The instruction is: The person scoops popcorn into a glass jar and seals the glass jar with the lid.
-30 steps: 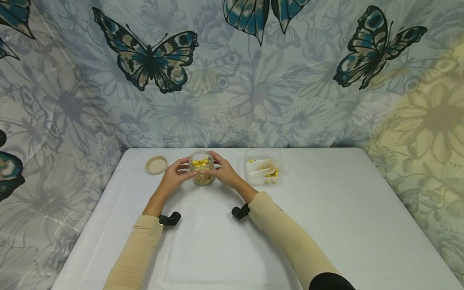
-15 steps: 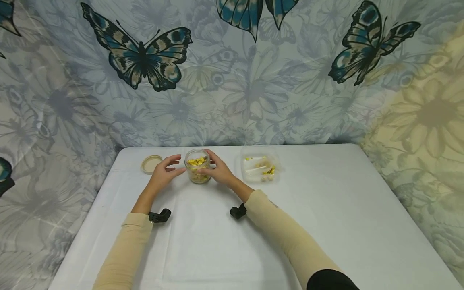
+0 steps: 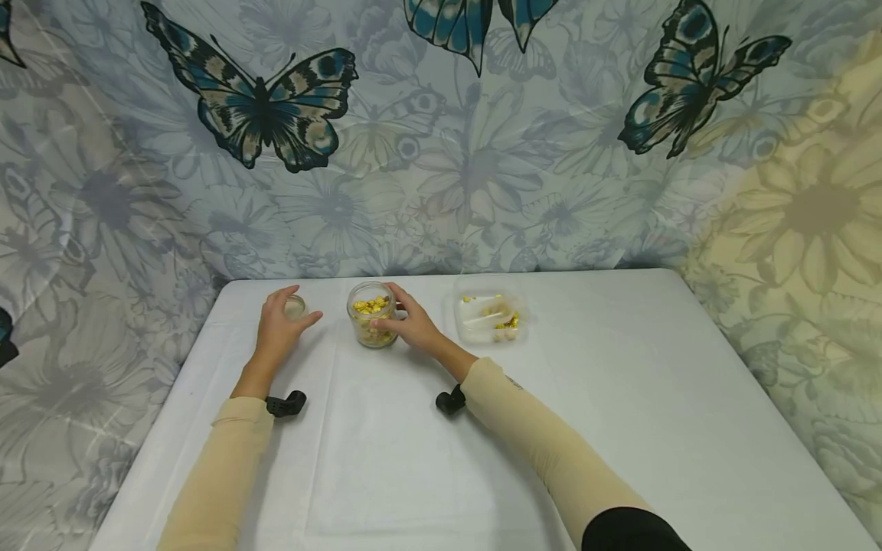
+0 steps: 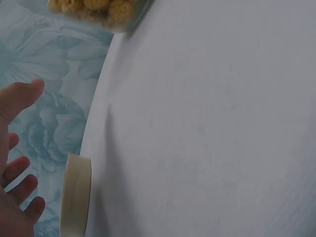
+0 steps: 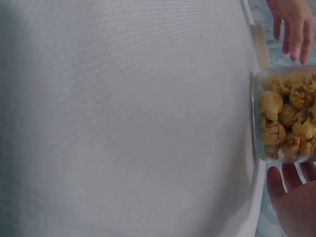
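A clear glass jar (image 3: 372, 315) filled with golden caramel popcorn (image 5: 289, 116) stands upright near the table's back edge. My right hand (image 3: 416, 325) holds the jar at its right side, thumb in front and fingers behind. To the left, my left hand (image 3: 279, 329) spreads around a round cream lid (image 3: 295, 308) lying on the table, partly covered by the hand in the head view. In the left wrist view the side wall of the lid (image 4: 75, 195) is apart from the fingertips, and nothing is between thumb and fingers.
Right of the jar is a clear plastic container (image 3: 475, 330) with a few golden pieces inside. Both stand on a white-covered table (image 3: 413, 459). A butterfly-patterned cloth (image 3: 441, 176) hangs directly behind the back edge.
My left hand has let go of the jar and moved left to the lid. The right hand stays on the jar. The head view has shifted slightly.
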A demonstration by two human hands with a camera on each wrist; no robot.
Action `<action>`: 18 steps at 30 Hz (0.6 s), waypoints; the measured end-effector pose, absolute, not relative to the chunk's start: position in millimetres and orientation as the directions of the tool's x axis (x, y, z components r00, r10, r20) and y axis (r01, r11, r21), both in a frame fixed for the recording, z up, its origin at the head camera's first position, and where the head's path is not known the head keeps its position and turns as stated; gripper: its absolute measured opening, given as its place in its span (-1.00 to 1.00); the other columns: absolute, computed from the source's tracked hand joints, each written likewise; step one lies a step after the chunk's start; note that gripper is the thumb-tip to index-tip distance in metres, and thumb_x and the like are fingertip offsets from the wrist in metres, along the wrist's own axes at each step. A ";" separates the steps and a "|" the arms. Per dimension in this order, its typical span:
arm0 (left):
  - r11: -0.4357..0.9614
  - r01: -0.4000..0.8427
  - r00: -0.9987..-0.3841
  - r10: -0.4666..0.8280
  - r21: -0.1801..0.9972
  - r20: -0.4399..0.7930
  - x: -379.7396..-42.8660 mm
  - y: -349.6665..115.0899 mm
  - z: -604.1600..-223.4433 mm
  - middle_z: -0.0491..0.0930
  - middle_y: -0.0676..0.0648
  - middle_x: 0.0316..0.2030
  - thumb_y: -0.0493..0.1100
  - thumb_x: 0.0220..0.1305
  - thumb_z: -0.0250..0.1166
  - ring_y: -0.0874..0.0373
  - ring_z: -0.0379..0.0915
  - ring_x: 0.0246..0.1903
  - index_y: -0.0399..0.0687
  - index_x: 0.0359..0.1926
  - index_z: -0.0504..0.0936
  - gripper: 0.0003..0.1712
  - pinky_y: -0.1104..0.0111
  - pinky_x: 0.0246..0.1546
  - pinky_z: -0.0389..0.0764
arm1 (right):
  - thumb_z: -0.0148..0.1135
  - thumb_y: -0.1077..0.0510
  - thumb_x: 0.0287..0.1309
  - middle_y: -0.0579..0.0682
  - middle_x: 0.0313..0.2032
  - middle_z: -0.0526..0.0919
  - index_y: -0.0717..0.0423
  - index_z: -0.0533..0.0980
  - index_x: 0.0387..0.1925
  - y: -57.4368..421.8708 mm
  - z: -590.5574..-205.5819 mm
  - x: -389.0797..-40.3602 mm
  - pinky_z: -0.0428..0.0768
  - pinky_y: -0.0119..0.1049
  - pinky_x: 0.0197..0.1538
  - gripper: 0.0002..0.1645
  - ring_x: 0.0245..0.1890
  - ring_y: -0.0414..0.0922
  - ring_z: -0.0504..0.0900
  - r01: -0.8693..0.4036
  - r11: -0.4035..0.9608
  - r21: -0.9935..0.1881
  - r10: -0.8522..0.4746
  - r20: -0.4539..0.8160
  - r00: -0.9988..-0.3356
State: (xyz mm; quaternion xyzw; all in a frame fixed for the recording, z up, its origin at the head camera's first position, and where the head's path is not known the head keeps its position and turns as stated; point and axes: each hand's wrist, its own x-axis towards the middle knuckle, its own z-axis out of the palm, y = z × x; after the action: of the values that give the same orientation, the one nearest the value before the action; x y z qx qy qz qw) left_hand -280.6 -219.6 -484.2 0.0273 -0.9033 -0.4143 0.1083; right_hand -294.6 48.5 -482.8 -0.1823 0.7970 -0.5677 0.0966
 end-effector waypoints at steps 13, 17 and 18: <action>0.791 -0.101 -0.987 -0.154 0.603 0.035 -287.1 -255.0 -490.3 0.07 -0.49 0.38 0.07 0.11 0.44 -0.47 -0.02 0.34 -0.29 0.46 0.10 0.06 -0.28 0.31 0.07 | 0.37 -0.01 0.14 -0.03 0.31 0.40 -0.24 0.21 0.42 46.7 -481.6 -293.6 0.45 0.04 0.19 -0.16 0.25 0.04 0.35 -0.165 0.310 -0.936 -0.400 0.029 -0.916; 0.814 -0.132 -0.989 -0.148 0.566 -0.018 -287.5 -259.9 -492.8 0.09 -0.54 0.35 0.14 0.11 0.42 -0.49 -0.01 0.32 -0.32 0.47 0.03 0.13 -0.29 0.30 0.06 | 0.37 -0.01 0.14 -0.03 0.31 0.40 -0.21 0.22 0.41 47.5 -480.2 -292.7 0.43 0.08 0.21 -0.16 0.26 0.05 0.35 -0.171 0.311 -0.935 -0.398 0.036 -0.917; 0.817 -0.134 -0.989 -0.145 0.561 -0.024 -287.8 -261.0 -493.4 0.10 -0.54 0.34 0.14 0.11 0.41 -0.49 0.00 0.32 -0.33 0.47 0.03 0.13 -0.30 0.29 0.06 | 0.37 -0.01 0.14 -0.03 0.30 0.41 -0.21 0.23 0.41 47.9 -479.6 -292.5 0.43 0.08 0.22 -0.16 0.26 0.05 0.35 -0.170 0.309 -0.936 -0.395 0.036 -0.918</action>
State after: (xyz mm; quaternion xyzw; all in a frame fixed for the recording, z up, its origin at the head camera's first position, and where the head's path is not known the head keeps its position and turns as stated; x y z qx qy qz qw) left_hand -287.8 -261.0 -493.4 0.0732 -0.9531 -0.2934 0.0097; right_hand -292.5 47.9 -479.6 -0.1760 0.8029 -0.5606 0.1006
